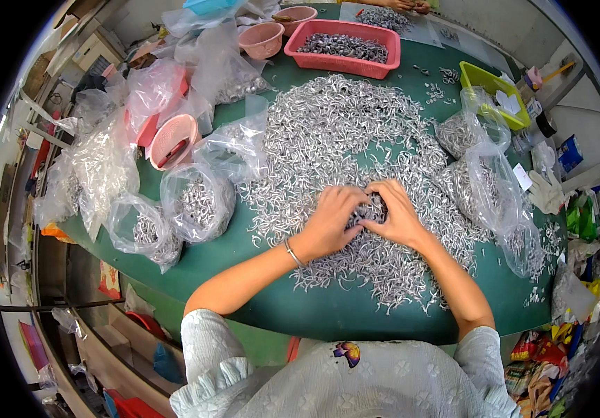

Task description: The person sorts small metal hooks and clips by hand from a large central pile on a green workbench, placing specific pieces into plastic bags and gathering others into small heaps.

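A big heap of small silver metal hooks (334, 132) covers the middle of the green table (293, 306). My left hand (331, 219) and my right hand (397, 216) meet over the near part of the heap, fingers curled around a small bunch of hooks (371, 207) between them. A thin bracelet sits on my left wrist. What the fingertips do under the bunch is hidden.
Clear plastic bags of hooks (199, 202) lie to the left, more bags (484, 184) to the right. A red tray of hooks (345, 47), pink bowls (261, 40), a pink basket (172, 139) and a yellow-green tray (491, 90) ring the heap. Another person's hands show at the far edge.
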`<state>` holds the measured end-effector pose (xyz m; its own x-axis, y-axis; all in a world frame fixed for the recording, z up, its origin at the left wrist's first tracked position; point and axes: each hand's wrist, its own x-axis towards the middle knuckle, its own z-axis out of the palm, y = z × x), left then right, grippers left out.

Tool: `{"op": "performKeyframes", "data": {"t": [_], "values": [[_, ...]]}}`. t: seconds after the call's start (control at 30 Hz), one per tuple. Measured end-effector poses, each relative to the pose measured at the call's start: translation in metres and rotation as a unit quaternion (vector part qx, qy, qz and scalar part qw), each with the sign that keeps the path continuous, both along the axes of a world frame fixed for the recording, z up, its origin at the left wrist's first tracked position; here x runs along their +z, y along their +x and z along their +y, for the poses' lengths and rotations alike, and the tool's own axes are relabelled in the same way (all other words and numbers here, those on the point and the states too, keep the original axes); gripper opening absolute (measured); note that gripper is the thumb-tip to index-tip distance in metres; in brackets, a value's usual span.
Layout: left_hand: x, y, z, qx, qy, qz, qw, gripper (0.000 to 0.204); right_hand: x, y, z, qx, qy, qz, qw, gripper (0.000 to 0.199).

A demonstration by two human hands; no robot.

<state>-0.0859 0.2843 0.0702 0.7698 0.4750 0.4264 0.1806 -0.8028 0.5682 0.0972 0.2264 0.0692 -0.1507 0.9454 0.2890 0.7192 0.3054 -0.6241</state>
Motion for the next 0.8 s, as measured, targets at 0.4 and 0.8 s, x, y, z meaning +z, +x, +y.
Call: {"op": "performKeyframes", "data": {"t": [0.4,0.8], "values": [[0.005,-0.014,-0.043,0.04,-0.072,-0.017,0.996,0.038,0.008,0.016,-0.082,-0.04,0.036,-0.018,0.998,0.032],[-0.015,-0.023,-0.031,0.084,0.072,0.093,0.989,0.039,-0.006,-0.004,-0.077,-0.034,0.048,-0.187,0.981,0.049]]}}
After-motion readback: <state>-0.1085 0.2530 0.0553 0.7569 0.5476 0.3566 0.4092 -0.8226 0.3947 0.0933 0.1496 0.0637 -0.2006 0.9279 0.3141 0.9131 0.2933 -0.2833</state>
